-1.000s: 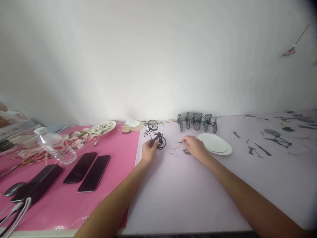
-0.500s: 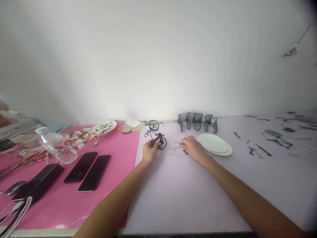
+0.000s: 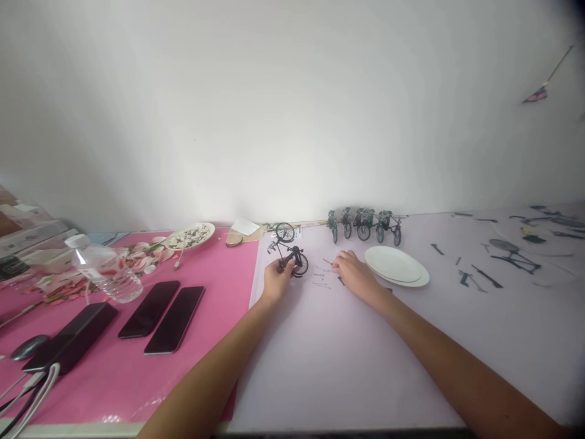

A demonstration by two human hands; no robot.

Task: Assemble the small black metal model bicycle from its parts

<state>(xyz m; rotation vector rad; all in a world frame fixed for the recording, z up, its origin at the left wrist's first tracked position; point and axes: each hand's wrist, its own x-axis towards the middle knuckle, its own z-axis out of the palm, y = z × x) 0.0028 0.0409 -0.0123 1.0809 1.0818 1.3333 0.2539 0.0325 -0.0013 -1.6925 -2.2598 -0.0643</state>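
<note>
My left hand (image 3: 276,279) pinches a black model bicycle (image 3: 292,249) close to its rear wheel. The bicycle is raised at an angle, its other wheel pointing toward the wall. My right hand (image 3: 351,270) rests low over the pale sheet with thumb and fingertips pressed together. A thin grey piece (image 3: 328,263) reaches its fingertips, too small to name. Several small loose parts (image 3: 321,284) lie on the sheet between my two hands. A dark bit is partly hidden beneath my right hand.
Several finished-looking model bicycles (image 3: 364,224) stand along the wall. Two white plates (image 3: 397,266) sit right of my right hand. Dark model parts (image 3: 512,259) are scattered at the far right. On the pink sheet lie two phones (image 3: 173,320), a water bottle (image 3: 107,271) and a power strip (image 3: 73,335).
My right hand has shifted very slightly, and the thin piece at its fingertips has changed angle. My left hand and the model bicycle have barely moved.
</note>
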